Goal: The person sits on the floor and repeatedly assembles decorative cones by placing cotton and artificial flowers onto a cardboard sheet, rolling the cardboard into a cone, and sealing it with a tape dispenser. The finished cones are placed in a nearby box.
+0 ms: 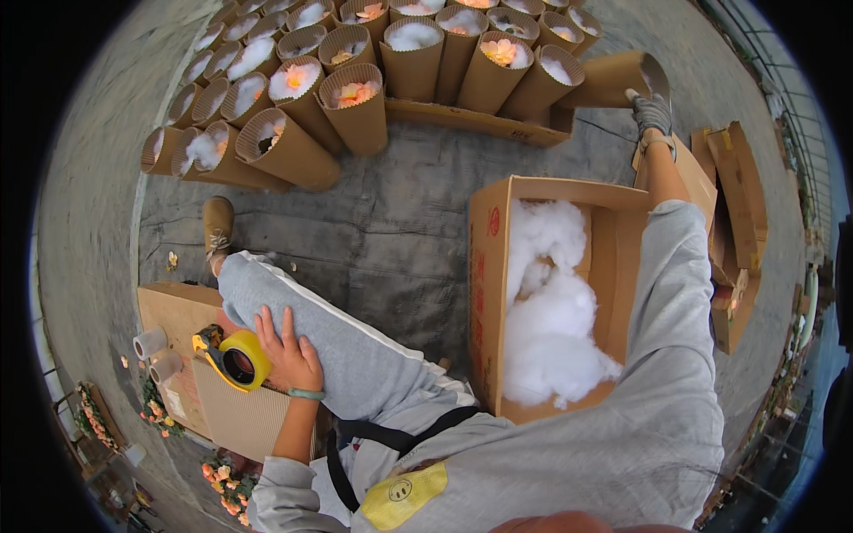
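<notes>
My right hand (653, 115), in a grey glove, reaches far out to the right. Its fingers grip the rim of a tilted brown corrugated cardboard tube (609, 82), whose inside is mostly hidden. Bare and with fingers spread, my left hand (290, 353) lies flat on my grey trouser leg and holds nothing. Beside it a yellow tape dispenser (238, 362) sits on a cardboard box (178, 306). Many similar tubes (360, 120) stand in rows at the far side. Several hold white stuffing (414, 36) and peach artificial flowers (357, 92).
An open carton (484, 302) full of white fluffy stuffing (551, 329) stands between my legs and right arm. Folded cardboard (742, 195) leans at the right. Two pale rolls (151, 343) stand on the left box. Flower bunches (231, 489) lie at lower left. Dark sheeting (391, 222) covers the floor.
</notes>
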Tool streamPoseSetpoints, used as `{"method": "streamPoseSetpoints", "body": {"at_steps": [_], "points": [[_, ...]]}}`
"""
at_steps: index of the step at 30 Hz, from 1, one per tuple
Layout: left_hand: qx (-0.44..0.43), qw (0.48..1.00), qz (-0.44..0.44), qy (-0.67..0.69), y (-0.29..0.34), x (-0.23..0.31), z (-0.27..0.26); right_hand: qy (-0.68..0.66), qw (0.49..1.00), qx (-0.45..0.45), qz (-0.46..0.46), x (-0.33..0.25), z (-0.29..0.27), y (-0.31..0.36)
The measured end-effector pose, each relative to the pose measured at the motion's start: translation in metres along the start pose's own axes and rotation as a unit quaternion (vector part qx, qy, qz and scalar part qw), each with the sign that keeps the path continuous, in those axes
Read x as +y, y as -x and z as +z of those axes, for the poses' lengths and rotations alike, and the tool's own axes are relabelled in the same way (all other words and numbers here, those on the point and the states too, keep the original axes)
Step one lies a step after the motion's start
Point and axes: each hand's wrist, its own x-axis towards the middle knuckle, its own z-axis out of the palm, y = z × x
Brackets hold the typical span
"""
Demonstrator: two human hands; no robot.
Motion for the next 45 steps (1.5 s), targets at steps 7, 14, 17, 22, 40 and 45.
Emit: {"method": "streamPoseSetpoints", "body": {"at_steps": [7, 14, 17, 22, 40, 45], "points": [[-0.014, 1.0, 0.008, 0.001, -0.008, 0.003, 0.006, -0.392, 0.906, -0.015, 0.159, 0.054, -0.003, -0.019], [-0.026, 1.0, 0.007, -0.016, -0.006, 0.002, 0.009, -0.288, 0.925, 0.03, 0.247, 0.096, 0.03, 0.003], [-0.042, 0.999, 0.007, -0.031, -0.01, 0.004, 0.01, 0.153, 0.988, -0.016, 0.022, 0.08, 0.028, -0.003], [-0.03, 0.999, 0.022, -0.019, -0.016, 0.01, 0.01, 0.309, 0.941, -0.089, -0.103, 0.014, 0.064, -0.023], [-0.028, 0.999, 0.028, 0.029, -0.025, 0.009, 0.026, 0.084, 0.903, 0.008, -0.422, -0.029, 0.055, 0.089], [0.01, 0.998, 0.044, 0.038, -0.021, 0.006, 0.028, -0.065, 0.862, -0.129, -0.486, 0.05, -0.012, 0.295]]}}
